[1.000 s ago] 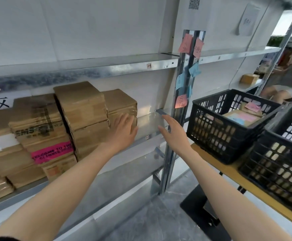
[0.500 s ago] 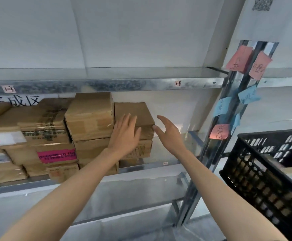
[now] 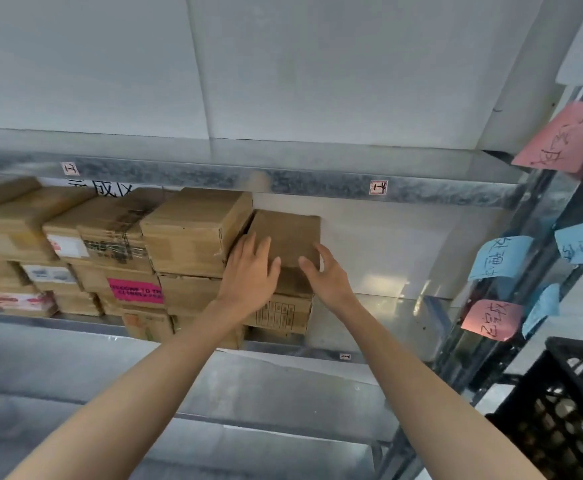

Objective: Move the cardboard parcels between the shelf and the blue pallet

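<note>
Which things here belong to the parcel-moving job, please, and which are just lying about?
Job: top parcel, other stacked parcels, shelf, left hand, right hand.
Lying about: sticky notes, black crate.
</note>
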